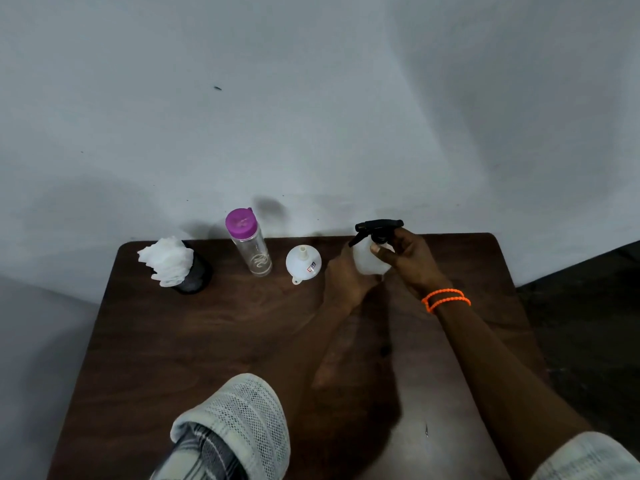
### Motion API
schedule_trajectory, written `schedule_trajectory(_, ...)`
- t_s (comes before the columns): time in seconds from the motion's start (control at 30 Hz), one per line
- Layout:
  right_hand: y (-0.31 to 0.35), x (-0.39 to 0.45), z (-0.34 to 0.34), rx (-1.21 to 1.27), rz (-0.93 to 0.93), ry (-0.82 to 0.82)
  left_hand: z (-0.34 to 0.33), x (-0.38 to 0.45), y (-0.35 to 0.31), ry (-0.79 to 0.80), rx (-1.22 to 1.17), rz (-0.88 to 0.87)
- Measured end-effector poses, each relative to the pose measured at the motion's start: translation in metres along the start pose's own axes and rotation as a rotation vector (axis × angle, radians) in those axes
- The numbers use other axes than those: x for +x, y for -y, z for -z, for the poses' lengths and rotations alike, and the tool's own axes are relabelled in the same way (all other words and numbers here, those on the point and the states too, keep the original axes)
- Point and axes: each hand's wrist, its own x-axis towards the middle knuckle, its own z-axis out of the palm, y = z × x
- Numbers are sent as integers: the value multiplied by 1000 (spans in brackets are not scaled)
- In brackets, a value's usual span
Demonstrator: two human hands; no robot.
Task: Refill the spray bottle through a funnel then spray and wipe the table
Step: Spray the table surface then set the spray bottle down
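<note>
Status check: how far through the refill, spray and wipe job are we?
Nothing looks done yet. In hand: the left hand holds the white spray bottle while the right hand grips its black trigger head, which is on. Left: the white plastic funnel lies inverted, the purple-capped clear water bottle is closed, the white cloth untouched.

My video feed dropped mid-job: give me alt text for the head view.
Both hands grip the white spray bottle on the dark wooden table: left hand round its body, right hand at the black trigger head. To its left stand a white funnel, a purple-capped clear bottle and a cup of white cloth.
</note>
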Motion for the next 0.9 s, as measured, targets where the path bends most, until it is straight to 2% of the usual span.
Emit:
schedule_trajectory(0.6, -23, -1, 14, -63, -37, -59, -9, 2, 5, 19, 28, -16)
schedule_trajectory(0.67, -31, -9, 9, -27, -58, -165, -4, -5, 8, -7, 29, -40)
schedule_trajectory(0.83, -43, -45, -33, 97, -192, -588, 25, -27, 24, -138, 53, 26)
schedule_trajectory(0.9, -56, -61, -52, 83, -276, -669, 48, -35, 37, -167, 28, 68)
